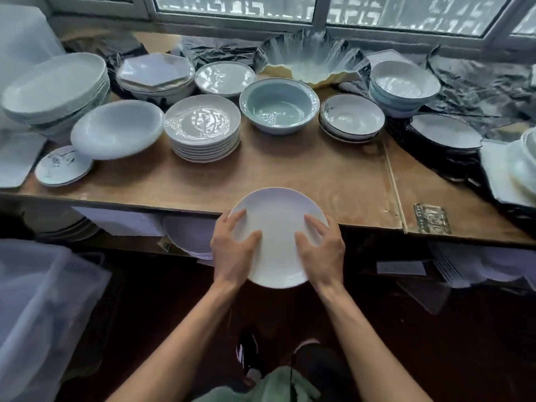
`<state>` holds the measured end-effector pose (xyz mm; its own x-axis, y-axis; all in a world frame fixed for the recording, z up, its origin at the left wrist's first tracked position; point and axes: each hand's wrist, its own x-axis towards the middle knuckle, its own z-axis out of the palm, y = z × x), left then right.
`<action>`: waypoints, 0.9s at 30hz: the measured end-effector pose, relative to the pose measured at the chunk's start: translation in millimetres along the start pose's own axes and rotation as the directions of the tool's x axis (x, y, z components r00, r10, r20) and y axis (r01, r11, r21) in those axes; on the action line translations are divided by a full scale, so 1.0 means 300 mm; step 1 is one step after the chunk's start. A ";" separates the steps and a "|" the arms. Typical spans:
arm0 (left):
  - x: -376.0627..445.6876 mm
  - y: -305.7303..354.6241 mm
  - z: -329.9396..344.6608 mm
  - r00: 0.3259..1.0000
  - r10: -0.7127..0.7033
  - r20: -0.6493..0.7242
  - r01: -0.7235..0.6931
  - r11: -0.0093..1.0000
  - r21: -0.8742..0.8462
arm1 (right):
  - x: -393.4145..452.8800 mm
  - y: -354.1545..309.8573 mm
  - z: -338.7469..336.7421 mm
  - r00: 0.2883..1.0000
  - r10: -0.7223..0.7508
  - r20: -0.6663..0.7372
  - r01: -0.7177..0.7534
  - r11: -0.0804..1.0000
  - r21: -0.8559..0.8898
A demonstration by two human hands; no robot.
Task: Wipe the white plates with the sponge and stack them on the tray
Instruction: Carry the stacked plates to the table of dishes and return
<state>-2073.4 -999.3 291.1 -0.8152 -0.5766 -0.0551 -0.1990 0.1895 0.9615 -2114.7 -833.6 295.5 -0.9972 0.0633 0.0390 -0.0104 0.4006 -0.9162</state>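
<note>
Nearest the camera, both hands hold one white plate (279, 227) out over the front edge of the worktop (319, 175); the left hand (232, 250) grips its left side with the thumb and a finger curled over the rim onto the plate's face, and the right hand (322, 250) grips the right side the same way; the rest of each hand's fingers are hidden beneath the plate, which sits roughly level, half over the wood and half over the dark gap below it. Neither hand carries a sponge, and no sponge or tray can be made out anywhere in view, so whether this plate has been wiped cannot be told. Below the worktop's edge, a shelf holds more pale plates (188, 236), partly hidden. Farther back on the wood stands a stack of white plates (203, 129), well apart from the held one; beside it sits a pale blue bowl (280, 105), with other dishes and bowls ranged to either side and behind, up to the window (290, 7). Judging from this, the work looks early or midway; one plate is in hand, many remain, and no finished stack on a tray is visible.
</note>
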 end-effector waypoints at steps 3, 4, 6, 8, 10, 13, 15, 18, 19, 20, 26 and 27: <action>0.120 0.005 0.048 1.000 0.015 0.018 -0.015 0.999 0.038 | 0.113 0.006 0.041 1.000 0.010 -0.016 -0.010 1.000 -0.014; 0.161 0.001 0.067 1.000 0.014 0.019 -0.015 0.999 0.046 | 0.154 0.014 0.053 1.000 0.013 -0.013 -0.014 1.000 -0.017; 0.238 -0.007 0.115 1.000 0.015 0.026 -0.017 0.998 0.067 | 0.235 0.039 0.070 1.000 0.022 -0.009 -0.022 1.000 -0.018; 0.314 -0.010 0.171 0.999 0.006 0.036 -0.009 0.997 0.082 | 0.325 0.066 0.085 1.000 0.027 0.001 -0.027 0.999 -0.033; 0.382 -0.006 0.228 0.999 -0.003 0.040 -0.001 0.996 0.095 | 0.416 0.093 0.092 0.999 0.028 0.017 -0.027 0.998 -0.052; 0.474 -0.007 0.315 0.999 -0.022 0.029 0.018 0.993 0.117 | 0.552 0.132 0.102 0.998 0.041 0.041 -0.038 0.997 -0.071; 0.530 -0.020 0.367 0.999 -0.032 0.026 0.028 0.992 0.124 | 0.629 0.159 0.111 0.998 0.044 0.052 -0.039 0.995 -0.093; 0.604 -0.045 0.434 0.999 -0.047 0.015 0.045 0.991 0.125 | 0.725 0.201 0.131 0.997 0.044 0.057 -0.038 0.994 -0.102; 0.623 -0.054 0.453 0.999 -0.052 0.013 0.050 0.990 0.129 | 0.750 0.214 0.137 0.998 0.041 0.057 -0.035 0.994 -0.102; 0.642 -0.064 0.470 0.998 -0.057 0.015 0.054 0.989 0.135 | 0.772 0.226 0.145 0.998 0.039 0.058 -0.033 0.994 -0.103; 0.751 -0.133 0.547 0.994 -0.103 0.027 0.097 0.982 0.165 | 0.871 0.311 0.206 0.995 0.076 0.070 -0.066 0.989 -0.130; 0.765 -0.145 0.556 0.993 -0.110 0.029 0.104 0.980 0.169 | 0.881 0.323 0.215 0.995 0.076 0.068 -0.066 0.988 -0.139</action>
<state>-2342.6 -1007.3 191.7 -0.8038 -0.5704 -0.1688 -0.3715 0.2599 0.8913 -2384.2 -837.1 191.3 -0.9978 0.0314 -0.0581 0.0659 0.5189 -0.8523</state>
